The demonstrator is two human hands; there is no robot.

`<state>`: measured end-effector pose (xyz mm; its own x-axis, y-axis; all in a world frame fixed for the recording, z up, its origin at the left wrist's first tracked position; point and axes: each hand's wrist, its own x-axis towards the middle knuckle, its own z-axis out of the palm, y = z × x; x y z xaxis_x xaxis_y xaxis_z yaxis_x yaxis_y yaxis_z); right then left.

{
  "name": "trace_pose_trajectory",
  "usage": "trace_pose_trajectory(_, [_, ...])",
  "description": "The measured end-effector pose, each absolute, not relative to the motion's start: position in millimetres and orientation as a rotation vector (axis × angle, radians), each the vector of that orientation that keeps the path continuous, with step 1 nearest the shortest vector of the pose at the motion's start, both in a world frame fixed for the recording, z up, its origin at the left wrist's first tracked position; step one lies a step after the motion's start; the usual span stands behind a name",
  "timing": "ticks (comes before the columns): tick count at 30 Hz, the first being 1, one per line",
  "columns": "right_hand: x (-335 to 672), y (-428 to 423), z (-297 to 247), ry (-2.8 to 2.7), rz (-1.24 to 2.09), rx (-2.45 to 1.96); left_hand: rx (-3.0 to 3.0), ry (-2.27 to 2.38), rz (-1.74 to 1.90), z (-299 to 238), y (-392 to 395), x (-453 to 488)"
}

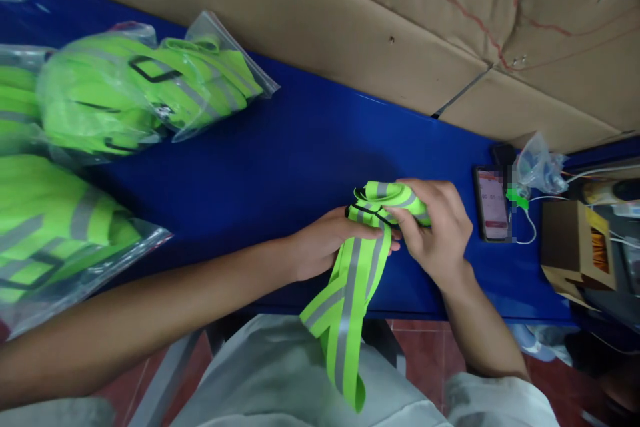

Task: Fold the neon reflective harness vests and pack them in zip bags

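Observation:
A neon green strap with grey reflective stripes (350, 293) is partly rolled up between both hands over the near edge of the blue table (280, 160). My left hand (325, 240) grips the strap from below, fingers curled round it near a black buckle. My right hand (435, 227) is closed on the rolled end, thumb and fingers pinching it. The loose tail of the strap hangs down over my lap.
Clear plastic bags holding folded green reflective straps (145, 87) lie at the table's left, with more of these bags (55, 233) nearer me. A phone (493, 203), a small plastic bag (537, 167), cables and a small cardboard box (575, 247) sit at the right. Cardboard sheets (400, 20) line the far side.

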<state>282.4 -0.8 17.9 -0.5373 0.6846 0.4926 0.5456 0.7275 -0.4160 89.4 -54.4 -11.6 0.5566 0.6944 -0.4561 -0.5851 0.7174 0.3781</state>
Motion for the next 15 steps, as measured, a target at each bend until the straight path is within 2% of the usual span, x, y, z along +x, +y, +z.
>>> trace_pose_trajectory(5, [286.1,-6.2,9.9,-2.335,0.078,-0.681,0.206,0.568,0.827,-15.8,-55.5,89.9])
trace_pose_trajectory(10, [288.9,-3.1,4.6,-2.311,-0.092,-0.756,0.164,0.597,0.767,-16.5,-57.7,93.5])
trace_pose_trajectory(15, [293.8,4.3,-8.7,-2.447,-0.185,-0.610,0.227,0.640,0.777,-10.8,-57.6,89.4])
